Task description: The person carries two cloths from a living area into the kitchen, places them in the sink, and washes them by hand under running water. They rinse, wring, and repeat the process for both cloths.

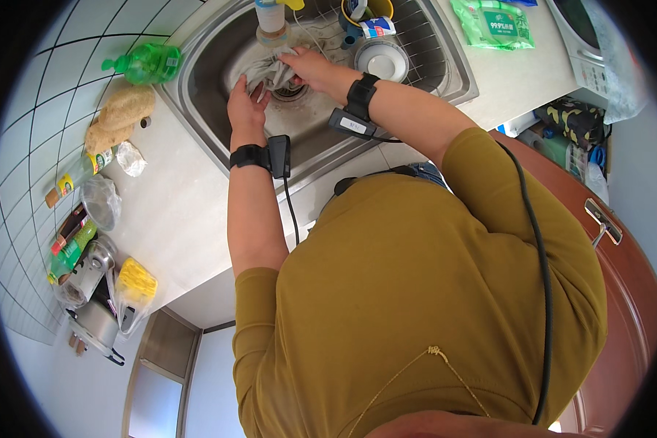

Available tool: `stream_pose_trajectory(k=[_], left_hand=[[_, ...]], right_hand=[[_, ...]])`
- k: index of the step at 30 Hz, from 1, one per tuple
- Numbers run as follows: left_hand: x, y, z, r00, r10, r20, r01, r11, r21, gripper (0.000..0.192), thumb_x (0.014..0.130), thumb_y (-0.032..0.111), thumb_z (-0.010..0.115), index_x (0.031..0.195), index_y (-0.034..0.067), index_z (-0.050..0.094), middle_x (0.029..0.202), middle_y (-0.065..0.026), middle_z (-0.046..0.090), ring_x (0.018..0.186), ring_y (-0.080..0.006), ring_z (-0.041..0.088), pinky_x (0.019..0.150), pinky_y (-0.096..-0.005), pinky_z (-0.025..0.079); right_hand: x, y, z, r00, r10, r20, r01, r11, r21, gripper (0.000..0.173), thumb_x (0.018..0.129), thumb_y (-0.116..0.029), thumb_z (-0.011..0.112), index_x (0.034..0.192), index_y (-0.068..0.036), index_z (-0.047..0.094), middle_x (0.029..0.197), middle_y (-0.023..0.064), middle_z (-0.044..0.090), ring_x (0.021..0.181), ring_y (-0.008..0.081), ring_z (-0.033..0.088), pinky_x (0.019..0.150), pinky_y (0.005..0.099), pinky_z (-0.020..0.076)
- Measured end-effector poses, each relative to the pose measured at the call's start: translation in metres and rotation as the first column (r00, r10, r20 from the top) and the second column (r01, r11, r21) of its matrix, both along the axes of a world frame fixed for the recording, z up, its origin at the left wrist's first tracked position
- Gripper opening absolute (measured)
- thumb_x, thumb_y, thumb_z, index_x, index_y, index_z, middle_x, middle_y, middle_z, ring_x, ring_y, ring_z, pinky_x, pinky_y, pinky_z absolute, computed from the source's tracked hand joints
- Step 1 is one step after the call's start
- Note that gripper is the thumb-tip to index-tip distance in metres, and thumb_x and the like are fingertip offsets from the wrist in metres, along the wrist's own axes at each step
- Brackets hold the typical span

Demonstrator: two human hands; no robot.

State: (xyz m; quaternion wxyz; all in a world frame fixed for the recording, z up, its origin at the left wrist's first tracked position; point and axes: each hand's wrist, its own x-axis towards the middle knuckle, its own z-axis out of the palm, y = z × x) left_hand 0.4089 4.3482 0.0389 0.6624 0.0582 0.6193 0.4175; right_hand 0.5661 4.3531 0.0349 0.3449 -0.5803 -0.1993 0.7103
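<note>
A crumpled pale grey cloth (271, 72) is held over the basin of a stainless-steel sink (202, 82). On its left side, the fingers of my left hand (247, 108) grip the lower edge. My right hand (312, 68) has hold of the cloth from the right, its fingers partly hidden in the folds. Just under the cloth the drain (289, 93) shows in part. Directly above stands a faucet fitting (271, 22) with a clear lower part, close to the cloth's top. Whether water is running is hard to tell.
A wire rack (424, 60) in the sink's right side carries a white bowl (382, 61) and a yellow-rimmed cup (383, 7). A green bottle (152, 63) lies at the left rim. Loofahs (125, 112) rest by the tiled wall. Green-packaged wipes (493, 24) lie at right.
</note>
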Motion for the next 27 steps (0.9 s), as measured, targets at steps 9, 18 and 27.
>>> stream_pose_trajectory(k=[9, 18, 27], left_hand=[[0.0, 0.004, -0.026, 0.898, 0.272, 0.346, -0.215, 0.957, -0.195, 0.036, 0.092, 0.03, 0.039, 0.116, 0.003, 0.041, 0.117, -0.0175, 0.045, 0.105, -0.0357, 0.046, 0.087, -0.0506, 0.043], [0.035, 0.004, -0.023, 0.917, 0.032, 0.397, -0.019, 0.999, -0.037, 0.034, 0.091, 0.038, 0.038, 0.109, 0.011, 0.047, 0.1, -0.0062, 0.056, 0.09, -0.0231, 0.053, 0.079, -0.0406, 0.042], [0.054, 0.002, -0.001, 0.981, -0.193, -0.026, 0.191, 0.979, -0.078, 0.032, 0.093, 0.04, 0.033, 0.105, 0.014, 0.048, 0.091, -0.0036, 0.058, 0.076, -0.0198, 0.054, 0.041, -0.0305, 0.034]], right_hand=[[-0.007, 0.002, -0.014, 0.992, -0.127, -0.007, 0.127, 0.987, 0.097, 0.039, 0.084, -0.034, 0.054, 0.108, -0.002, 0.05, 0.1, 0.0074, 0.052, 0.091, 0.0164, 0.051, 0.065, 0.0294, 0.0482], [-0.021, -0.017, 0.019, 0.747, -0.136, 0.651, -0.404, 0.685, 0.606, 0.043, 0.08, -0.043, 0.052, 0.086, -0.001, 0.06, 0.082, 0.0183, 0.059, 0.078, 0.0334, 0.057, 0.069, 0.0395, 0.0458], [-0.008, 0.011, -0.03, 0.726, 0.139, 0.674, -0.409, 0.874, 0.261, 0.047, 0.085, -0.044, 0.043, 0.083, 0.0, 0.06, 0.082, 0.0213, 0.06, 0.083, 0.033, 0.058, 0.071, 0.0429, 0.0446]])
